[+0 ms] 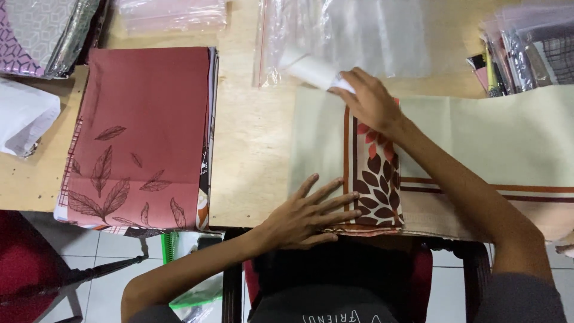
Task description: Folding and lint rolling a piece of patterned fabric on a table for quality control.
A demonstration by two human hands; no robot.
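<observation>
1. Here, the left hand (308, 212) is laid flat, fingers spread wide, on the near edge of a folded cream cloth (317, 137); nothing is gripped by it.
2. The right hand (369, 98) is set on the far edge of the same cloth, fingers curled narrow around a small white roll (312, 70), which is blurred, so its kind cannot be told.
3. The cloth is spread across the wooden table (251, 149) under both hands and runs on well past the right forearm; a panel printed with brown and red leaves (375, 179) lies between the two hands, edged by brown stripes.
4. Just beyond the right hand, clear plastic bags (353, 36) are lying flat on the table, touching the far edge of the cloth; the white roll overlaps them.
5. Well apart from the left hand, on its outer side, a stack of folded red cloth with a leaf print (143, 131) is seen, with a strip of bare table between it and the cream cloth.
6. Beyond that stack, bagged patterned fabric (42, 33) and a pinkish bag (173, 13) are seen, and white plastic (24, 116) beside it.
7. Beyond the right forearm, more bagged items (526, 48) are heaped at the table's far corner.
8. Nothing stands between either hand and the cloth.
</observation>
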